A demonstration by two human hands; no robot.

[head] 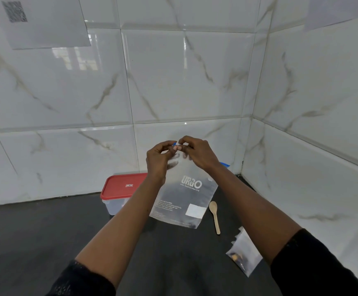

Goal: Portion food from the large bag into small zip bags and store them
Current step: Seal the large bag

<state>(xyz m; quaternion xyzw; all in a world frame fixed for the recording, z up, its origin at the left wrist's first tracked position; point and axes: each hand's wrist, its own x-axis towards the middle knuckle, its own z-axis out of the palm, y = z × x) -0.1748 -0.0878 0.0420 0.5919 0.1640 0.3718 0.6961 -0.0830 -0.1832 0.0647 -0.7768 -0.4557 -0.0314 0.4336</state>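
A large clear zip bag (184,195) with white print and a blue zip strip hangs upright above the dark counter (45,242). It looks empty. My left hand (159,159) and my right hand (197,152) are close together at its top edge, and each pinches the zip strip with fingertips. Small zip bags (243,253) lie in a pile at the right of the counter; one holds a few brown pieces. A wooden spoon (215,216) lies flat just right of the large bag.
A clear box with a red lid (120,186) stands against the tiled back wall (173,82), partly behind my left forearm. A tiled side wall (312,124) closes the corner on the right. A sheet with a printed code (41,22) hangs at top left.
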